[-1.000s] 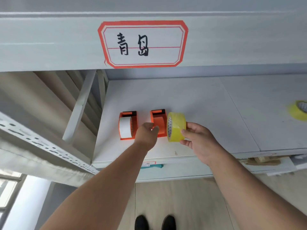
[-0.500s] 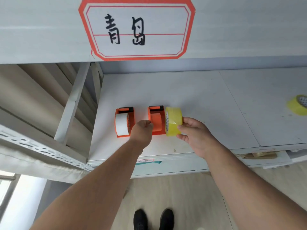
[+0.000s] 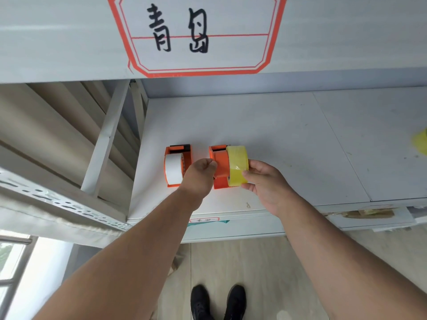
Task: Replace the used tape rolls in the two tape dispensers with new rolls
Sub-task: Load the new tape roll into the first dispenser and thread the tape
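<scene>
Two orange tape dispensers stand side by side on the white shelf (image 3: pixel 288 139). The left dispenser (image 3: pixel 177 167) carries a white tape roll (image 3: pixel 173 168). My left hand (image 3: pixel 201 175) grips the left side of the right dispenser (image 3: pixel 220 166), whose hub shows bare orange. My right hand (image 3: pixel 265 183) holds a yellow tape roll (image 3: pixel 238 165) upright, pressed against the right side of that dispenser's hub. How far the roll sits on the hub is hidden.
Another yellow tape roll (image 3: pixel 421 144) lies at the shelf's far right edge of view. A shelf beam with a red-bordered label (image 3: pixel 196 35) hangs overhead. A slanted metal strut (image 3: pixel 105 139) stands to the left. Cardboard pieces (image 3: pixel 367 213) lie below the front edge.
My right hand has brought the yellow roll leftward, from beside the right dispenser to against its hub. My left hand has stayed on that dispenser. The camera has moved closer.
</scene>
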A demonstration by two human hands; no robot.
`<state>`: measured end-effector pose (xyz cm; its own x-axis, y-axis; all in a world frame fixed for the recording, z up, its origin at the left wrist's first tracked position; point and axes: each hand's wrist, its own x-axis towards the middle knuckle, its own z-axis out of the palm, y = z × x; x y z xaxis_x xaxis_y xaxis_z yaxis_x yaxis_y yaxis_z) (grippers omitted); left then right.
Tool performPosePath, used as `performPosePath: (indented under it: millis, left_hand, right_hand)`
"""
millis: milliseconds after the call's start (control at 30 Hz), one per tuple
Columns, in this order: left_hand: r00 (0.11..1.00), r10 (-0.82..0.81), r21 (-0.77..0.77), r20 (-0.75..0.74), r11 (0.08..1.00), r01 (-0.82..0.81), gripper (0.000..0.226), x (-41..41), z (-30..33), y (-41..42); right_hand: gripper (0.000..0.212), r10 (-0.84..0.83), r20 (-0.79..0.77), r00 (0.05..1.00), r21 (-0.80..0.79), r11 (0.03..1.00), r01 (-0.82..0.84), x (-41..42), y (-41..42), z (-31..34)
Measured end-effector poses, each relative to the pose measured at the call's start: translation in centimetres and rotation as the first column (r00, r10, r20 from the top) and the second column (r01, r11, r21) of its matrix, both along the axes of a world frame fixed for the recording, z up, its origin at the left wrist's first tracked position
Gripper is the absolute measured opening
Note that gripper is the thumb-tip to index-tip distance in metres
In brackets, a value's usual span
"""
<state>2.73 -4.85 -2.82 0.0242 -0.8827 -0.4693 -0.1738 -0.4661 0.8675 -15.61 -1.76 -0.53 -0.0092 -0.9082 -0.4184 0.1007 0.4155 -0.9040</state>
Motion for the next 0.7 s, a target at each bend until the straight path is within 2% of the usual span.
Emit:
performPosePath:
  millis: [267, 700]
  left_hand:
    - [0.999, -0.024, -0.012, -0.026, 1.000, 0.024, 0.028, 0.4, 0.1, 0.1]
    - [0.996, -0.076, -0.007, -0.048, 0.997, 0.076, 0.025, 1.3, -0.1, -0.2]
  right_hand:
    - [0.029, -0.005, 0.008, 1.000, -0.034, 0.999, 0.006, 0.8, -0.2, -0.8]
    - [0.031, 0.137, -0.251, 0.958, -0.067, 0.985, -0.158, 0.2, -0.7, -0.8]
